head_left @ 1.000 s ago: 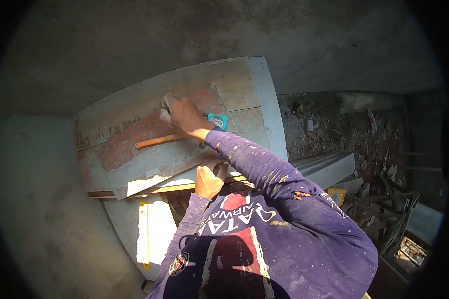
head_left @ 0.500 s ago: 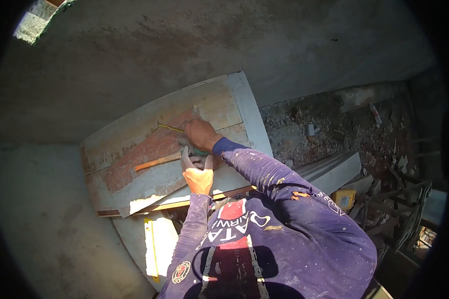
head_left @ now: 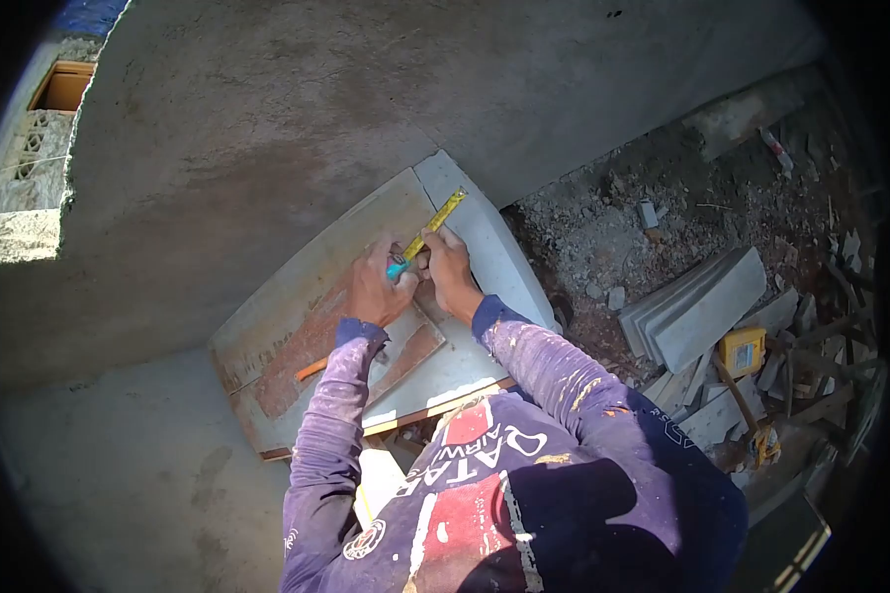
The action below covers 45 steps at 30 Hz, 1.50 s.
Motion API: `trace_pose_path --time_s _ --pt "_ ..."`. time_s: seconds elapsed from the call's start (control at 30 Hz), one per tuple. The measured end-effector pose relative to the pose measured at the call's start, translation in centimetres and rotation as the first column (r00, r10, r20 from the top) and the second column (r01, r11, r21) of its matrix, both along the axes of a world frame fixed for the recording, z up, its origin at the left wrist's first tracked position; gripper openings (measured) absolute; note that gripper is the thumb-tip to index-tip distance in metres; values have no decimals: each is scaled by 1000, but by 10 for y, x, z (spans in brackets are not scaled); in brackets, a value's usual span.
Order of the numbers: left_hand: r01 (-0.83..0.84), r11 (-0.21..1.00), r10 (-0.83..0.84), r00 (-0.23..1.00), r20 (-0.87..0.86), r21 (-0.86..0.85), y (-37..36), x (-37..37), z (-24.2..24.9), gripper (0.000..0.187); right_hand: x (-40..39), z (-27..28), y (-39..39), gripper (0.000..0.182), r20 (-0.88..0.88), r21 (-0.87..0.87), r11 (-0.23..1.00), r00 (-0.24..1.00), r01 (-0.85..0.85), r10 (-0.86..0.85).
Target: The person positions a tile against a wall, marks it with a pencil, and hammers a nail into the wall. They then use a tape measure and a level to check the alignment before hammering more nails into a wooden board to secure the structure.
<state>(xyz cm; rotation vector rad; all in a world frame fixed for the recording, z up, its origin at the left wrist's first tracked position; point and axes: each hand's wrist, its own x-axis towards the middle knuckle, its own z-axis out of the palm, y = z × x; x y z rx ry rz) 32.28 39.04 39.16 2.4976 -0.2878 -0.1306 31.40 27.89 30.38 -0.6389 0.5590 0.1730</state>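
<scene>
My left hand [head_left: 374, 289] is closed around the teal case of a tape measure [head_left: 397, 270], above a worn wooden work surface. From the case the yellow blade [head_left: 443, 215] sticks out up and to the right. The fingers of my right hand [head_left: 451, 273] are pinched on the blade close to the case. Below my left forearm, an orange handle [head_left: 311, 370] lies on the surface, its other end hidden by the sleeve. A loose board [head_left: 405, 354] rests beneath my wrists.
A white panel strip [head_left: 485, 232] forms the right side of the work surface, against a grey wall [head_left: 297, 128]. On the rubble floor to the right are stacked pale slabs [head_left: 702, 306], a yellow box [head_left: 742, 351] and scrap wood [head_left: 831, 346].
Both hands have moved up the surface, the right one further right. The short yellow blade, earlier pointing left, now points up and right. The view has shifted, showing more of the right-hand floor.
</scene>
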Motion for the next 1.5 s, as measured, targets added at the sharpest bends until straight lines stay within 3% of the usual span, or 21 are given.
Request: trace_pose_path --time_s 0.07,0.1,0.17,0.2,0.27,0.33,0.4,0.47,0.67,0.77,0.9,1.03,1.1,1.23,1.33,1.4,1.43,1.5 --pt "211 869 -289 951 112 447 -1 29 18 30 16 0 2 15 -21 51 999 1000 -8 9" --pt "222 857 -301 948 103 464 -3 42 30 30 26 0 2 15 -42 80 997 999 -21 25" --pt "218 671 -364 929 59 709 -18 66 60 22 46 10 2 15 -103 170 984 994 45 -28" --pt "227 657 -374 926 50 718 -21 79 67 22 57 14 1 16 -161 238 966 985 102 -64" --pt "170 403 -537 840 81 899 -26 102 81 16 83 10 -3 15 -224 321 933 970 160 -89" --pt "191 353 -581 812 54 916 -37 113 99 17 99 7 -5 15 -298 394 892 949 221 -103" --pt "207 312 -622 783 35 927 -53 124 109 19 115 6 -10 16 -246 450 871 965 196 -90" --pt "189 219 -781 623 56 957 -61 131 113 21 127 2 -10 15 -243 479 854 965 203 -93" --pt "224 8 -726 671 -148 975 -102 146 108 23 147 -4 -21 13 -267 577 784 960 230 -86" --pt "216 1 -784 606 -133 976 -108 152 105 21 150 -2 -23 14 -275 612 753 958 243 -86" --pt "243 -58 -766 611 -199 968 -120 156 105 20 151 -8 -22 13 -241 664 706 964 248 -112" --pt "173 -95 -808 562 -178 980 -123 159 101 17 119 -13 -26 10 -235 736 635 968 235 -85" --pt "169 -104 -814 552 -182 980 -122 159 100 17 89 -13 -37 23 -97 602 793 994 93 -44" --pt "172 -114 -796 573 -194 978 -125 158 101 17 42 -4 -78 33 -58 584 809 997 67 -41" --pt "171 -136 -775 595 -212 976 -126 157 101 19 29 -18 -109 36 26 450 891 997 58 -78" --pt "162 -145 -776 594 -213 976 -126 157 101 19 31 -30 -137 38 54 96 995 998 32 -37" --pt "164 -145 -765 607 -215 976 -126 158 101 19 33 -36 -148 38 51 97 995 998 30 -35" --pt "167 -148 -757 616 -220 975 -128 158 101 19 40 -49 -166 40 -100 -327 940 993 -97 68"
